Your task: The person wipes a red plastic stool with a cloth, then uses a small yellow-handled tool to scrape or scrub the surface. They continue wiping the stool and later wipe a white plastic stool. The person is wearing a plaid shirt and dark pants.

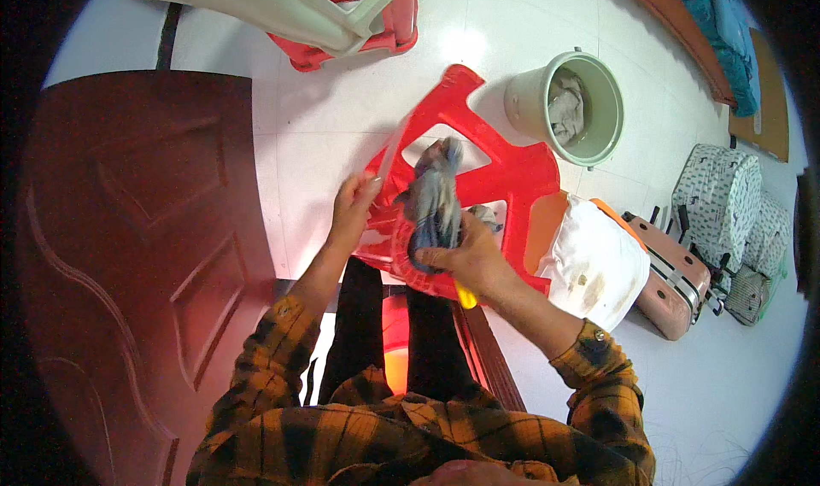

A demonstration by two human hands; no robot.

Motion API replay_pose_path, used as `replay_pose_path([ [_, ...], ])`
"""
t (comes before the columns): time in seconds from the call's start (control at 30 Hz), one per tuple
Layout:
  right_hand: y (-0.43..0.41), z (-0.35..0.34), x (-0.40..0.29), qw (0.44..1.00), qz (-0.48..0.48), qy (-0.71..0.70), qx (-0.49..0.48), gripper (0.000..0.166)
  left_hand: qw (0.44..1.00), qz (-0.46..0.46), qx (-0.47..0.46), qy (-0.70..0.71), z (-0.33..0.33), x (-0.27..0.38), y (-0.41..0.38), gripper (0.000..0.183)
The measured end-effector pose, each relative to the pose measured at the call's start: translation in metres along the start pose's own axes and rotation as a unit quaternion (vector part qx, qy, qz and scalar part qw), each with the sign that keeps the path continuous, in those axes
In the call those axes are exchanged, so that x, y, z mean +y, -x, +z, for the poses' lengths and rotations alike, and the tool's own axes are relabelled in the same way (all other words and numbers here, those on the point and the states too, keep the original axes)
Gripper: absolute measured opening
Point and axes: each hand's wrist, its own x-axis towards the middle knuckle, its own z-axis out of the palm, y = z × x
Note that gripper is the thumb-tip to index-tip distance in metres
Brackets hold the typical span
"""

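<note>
A red plastic stool (pixel 512 172) lies tipped before me, its legs pointing away. My right hand (pixel 477 255) grips a bunched grey-blue cloth (pixel 432 210), blurred by motion, against the inside of the stool. My left hand (pixel 356 201) is at the stool's left side, fingers curled at the edge of a leg; its grip is blurred. Just below my right wrist shows a yellow piece (pixel 466 295), too little of it visible to name. Another crumpled cloth (pixel 485 217) is partly visible through an opening right of my right hand.
A pale green bucket (pixel 602 111) holding water and a grey cloth stands beyond the stool. Another red stool (pixel 400 18) and a pale plastic chair (pixel 282 5) are at the top. A brown door (pixel 141 249) stands left; a stained white cushion (pixel 592 262) and pink suitcase (pixel 672 274) lie right.
</note>
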Motion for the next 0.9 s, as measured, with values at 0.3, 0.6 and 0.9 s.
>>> replay_pose_path([
  [0.3, -0.015, -0.04, -0.006, 0.904, 0.125, -0.408, 0.035, 0.031, 0.954, -0.219, -0.188, 0.082, -0.002, 0.009, -0.024, 0.028],
  [0.6, -0.137, -0.06, -0.012, 0.806, 0.109, -0.575, 0.083, 0.016, 0.99, 0.033, 0.01, -0.139, 0.053, 0.022, 0.04, 0.071],
  [0.9, -0.102, -0.056, -0.035, 0.898, 0.054, -0.431, 0.062, 0.025, 0.98, 0.058, 0.068, -0.18, 0.045, -0.039, 0.031, 0.069],
])
